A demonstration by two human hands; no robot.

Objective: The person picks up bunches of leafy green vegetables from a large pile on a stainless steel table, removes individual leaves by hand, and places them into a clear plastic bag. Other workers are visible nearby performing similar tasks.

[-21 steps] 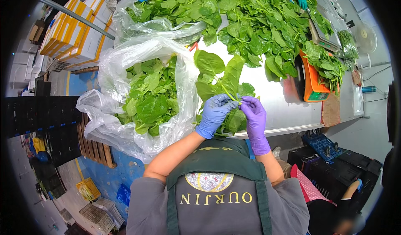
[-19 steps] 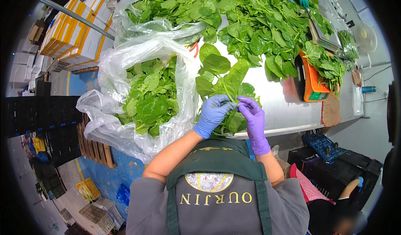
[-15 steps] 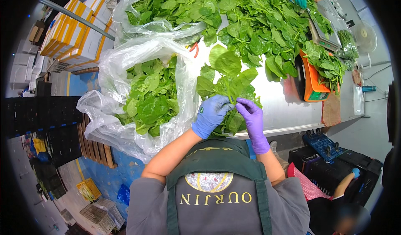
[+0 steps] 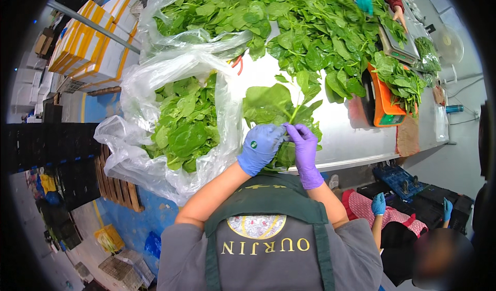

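My left hand [image 4: 262, 145], in a blue glove, is closed on leafy green stems above the near edge of the metal table. Its fingertips meet those of my right hand [image 4: 304, 149], in a purple glove, which pinches the base of a leafy green sprig [image 4: 306, 88]. Broad leaves [image 4: 266, 102] fan out beyond my left fingers. More greens lie under both hands, partly hidden by them. To the left, an open clear plastic bag [image 4: 137, 84] holds loose leafy greens [image 4: 187, 136].
A large heap of greens [image 4: 315, 27] covers the table's far side. An orange scale [image 4: 385, 107] stands at right, bearing greens. A co-worker's green-gloved hand [image 4: 363, 1] works at the far right. Another person with blue gloves [image 4: 378, 204] is behind me at lower right, beside black crates.
The sprig at my fingertips has tilted to the right, and the leaves by my left hand have spread left. The person at lower right now shows both gloved hands.
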